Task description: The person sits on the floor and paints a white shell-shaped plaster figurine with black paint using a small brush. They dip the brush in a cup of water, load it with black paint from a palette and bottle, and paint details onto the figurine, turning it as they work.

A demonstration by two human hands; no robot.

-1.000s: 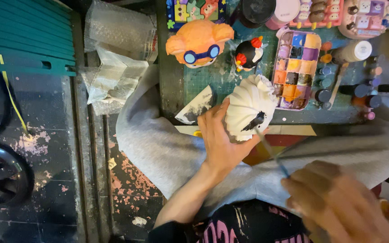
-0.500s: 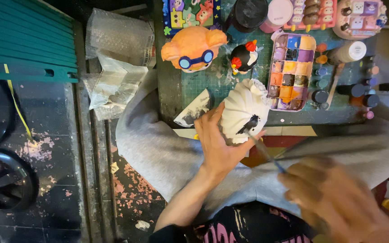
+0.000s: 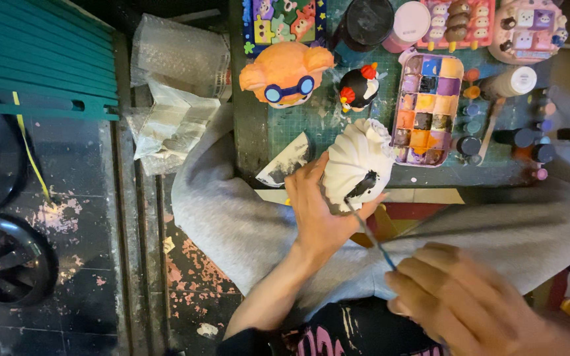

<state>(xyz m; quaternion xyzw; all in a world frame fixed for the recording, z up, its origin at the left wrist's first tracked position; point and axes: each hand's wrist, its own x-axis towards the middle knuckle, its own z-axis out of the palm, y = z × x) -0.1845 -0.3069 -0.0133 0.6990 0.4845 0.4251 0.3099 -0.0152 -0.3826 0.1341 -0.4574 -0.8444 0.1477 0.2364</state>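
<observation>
On the far side of my desk (image 3: 298, 128) stands an orange figurine with blue goggles (image 3: 287, 74), a small black bird figure with red tufts (image 3: 358, 87) just right of it. Further right lies a paint palette (image 3: 427, 109) beside little paint pots (image 3: 496, 128). Left, crumpled plastic wrap (image 3: 176, 86) sits near a teal slatted panel (image 3: 31, 62).
</observation>
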